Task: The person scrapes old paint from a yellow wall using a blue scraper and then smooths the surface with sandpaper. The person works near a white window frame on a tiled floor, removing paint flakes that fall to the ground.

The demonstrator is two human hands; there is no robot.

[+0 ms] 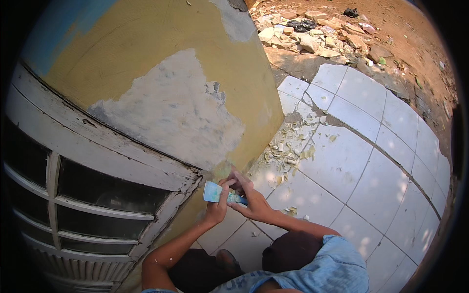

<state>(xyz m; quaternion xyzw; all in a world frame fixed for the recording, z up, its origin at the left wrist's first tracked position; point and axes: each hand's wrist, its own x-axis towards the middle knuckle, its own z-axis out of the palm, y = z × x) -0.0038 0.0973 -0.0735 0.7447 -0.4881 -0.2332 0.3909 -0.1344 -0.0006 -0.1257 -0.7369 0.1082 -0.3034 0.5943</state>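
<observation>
Both of my hands meet around a putty knife (211, 191) near the foot of the wall. Its broad blade has pale blue smears, and its blue handle points right. My left hand (217, 209) has its thumb across the knife near the blade. My right hand (255, 203) closes about the handle end, some fingers hidden behind it. Just beyond them is the yellow painted wall (253, 88), with a large bare patch (183, 113) of whitish, grey-mottled plaster. The patch has ragged edges and reaches down nearly to my hands.
A weathered white wooden frame with glass panes (110, 194) adjoins the wall at left. Paint flakes (289, 146) litter the white floor tiles (351, 161) along the wall's base. Broken stones (311, 40) and black plastic lie on bare soil beyond. My knees (293, 249) are close below my hands.
</observation>
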